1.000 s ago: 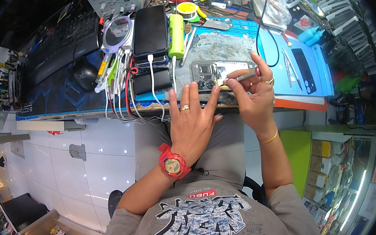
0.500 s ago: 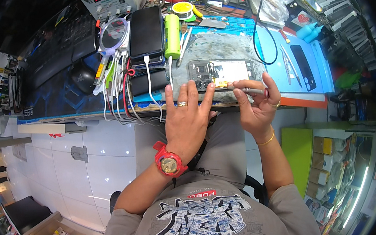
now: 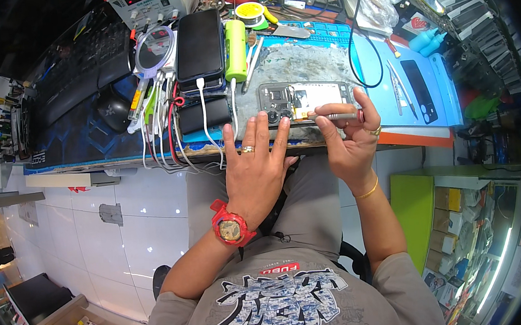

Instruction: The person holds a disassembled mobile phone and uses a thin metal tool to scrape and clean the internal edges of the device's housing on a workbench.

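Observation:
An opened phone (image 3: 274,95) lies crosswise on the stained grey mat (image 3: 310,62), its inner parts and a white battery block (image 3: 317,96) exposed. My left hand (image 3: 253,169) is spread flat, fingertips at the phone's near left edge, gripping nothing. Between the thumb and fingers of my right hand (image 3: 355,146) is a slim grey screwdriver (image 3: 341,116) with a red end. It lies nearly level, its tip end over the near side of the phone by the battery. What exactly the tip touches is too small to tell.
Left of the mat, charging phones (image 3: 199,45), a green battery cell (image 3: 235,49) and hanging white cables (image 3: 207,114) crowd the bench edge. A black cable (image 3: 381,64) loops down behind my right hand. A blue mat (image 3: 443,89) holds tweezers and a dark phone panel (image 3: 419,92).
My right hand has turned a little, bringing the screwdriver's red end up and away from me, so it lies more level. My left hand stays at the phone's edge.

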A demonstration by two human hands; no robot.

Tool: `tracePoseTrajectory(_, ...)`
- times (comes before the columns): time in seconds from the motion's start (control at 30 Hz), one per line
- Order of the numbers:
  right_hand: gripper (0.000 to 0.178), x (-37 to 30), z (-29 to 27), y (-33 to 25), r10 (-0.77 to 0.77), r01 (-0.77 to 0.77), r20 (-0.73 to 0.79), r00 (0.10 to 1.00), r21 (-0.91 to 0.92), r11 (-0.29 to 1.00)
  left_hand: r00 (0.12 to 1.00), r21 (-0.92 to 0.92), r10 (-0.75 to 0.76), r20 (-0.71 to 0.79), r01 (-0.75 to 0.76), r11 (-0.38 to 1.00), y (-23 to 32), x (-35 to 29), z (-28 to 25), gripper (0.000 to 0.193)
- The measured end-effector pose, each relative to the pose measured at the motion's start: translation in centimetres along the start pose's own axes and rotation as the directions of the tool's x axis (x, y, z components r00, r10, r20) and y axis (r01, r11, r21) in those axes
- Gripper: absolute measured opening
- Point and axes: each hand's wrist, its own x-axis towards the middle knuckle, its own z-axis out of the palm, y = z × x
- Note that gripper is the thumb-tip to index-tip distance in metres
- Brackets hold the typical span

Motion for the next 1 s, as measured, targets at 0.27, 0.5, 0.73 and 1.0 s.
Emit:
tracePoseTrajectory(0.27, 0.073, 0.0, 0.3, 0.2, -0.026, 0.026, -0.017, 1.0, 0.013, 1.0, 1.0, -0.029, 0.002, 0.004, -0.002, 1.0, 0.1, 0.1, -0.2, 0.073)
tracePoseTrajectory(0.5, 0.074, 0.1, 0.1, 0.0, -0.015, 0.015, -0.002, 1.0, -0.008, 1.0, 1.0, -0.008, 0.004, 0.001, -0.004, 1.0, 0.4, 0.4, -0.2, 0.072)
tracePoseTrajectory(0.73, 0.073, 0.6, 0.0, -0.2, 0.048, -0.044, -0.057, 0.997, 0.078, 0.996, 1.0, 0.018, 0.019, -0.01, -0.018, 1.0, 0.2, 0.0, 0.3, 0.076)
tracePoseTrajectory(1.0, 0.072, 0.6, 0.3, 0.2, 0.032, -0.029, -0.045, 0.998, 0.069, 0.997, 1.0, -0.022, 0.016, -0.004, -0.016, 1.0, 0.0, -0.5, 0.5, 0.078)
